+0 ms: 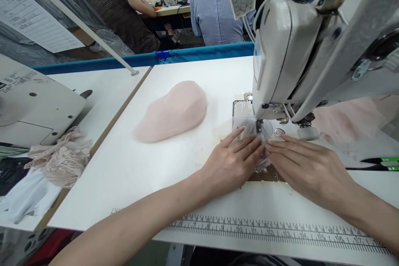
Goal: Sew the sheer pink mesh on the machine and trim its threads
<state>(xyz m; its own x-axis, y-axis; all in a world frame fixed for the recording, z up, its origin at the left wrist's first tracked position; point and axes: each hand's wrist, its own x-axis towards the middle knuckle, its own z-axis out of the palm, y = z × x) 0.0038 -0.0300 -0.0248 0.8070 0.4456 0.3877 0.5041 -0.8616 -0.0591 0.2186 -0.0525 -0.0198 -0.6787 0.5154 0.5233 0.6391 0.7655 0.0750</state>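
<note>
A sheer, pale piece of fabric (245, 125) lies under the presser foot (259, 125) of a white sewing machine (277, 50). My left hand (235, 158) rests flat on it just left of the foot, fingers stretched out and slightly apart. To the right of the foot is my right hand (307, 168), also flat, with its fingers extended towards the needle area and the fingertips at the cloth's edge. Much of the fabric is hidden beneath my fingers. On the table to the left lies a stack of pale pink, curved fabric pieces (174, 112).
More sheer pink fabric (349, 120) lies to the right of the machine, near green-and-black tools (388, 164). A printed ruler (255, 229) runs along the table's front. Beige lace (67, 156) is heaped at left beside another machine (34, 104). Two people sit beyond the blue cloth edge (205, 52).
</note>
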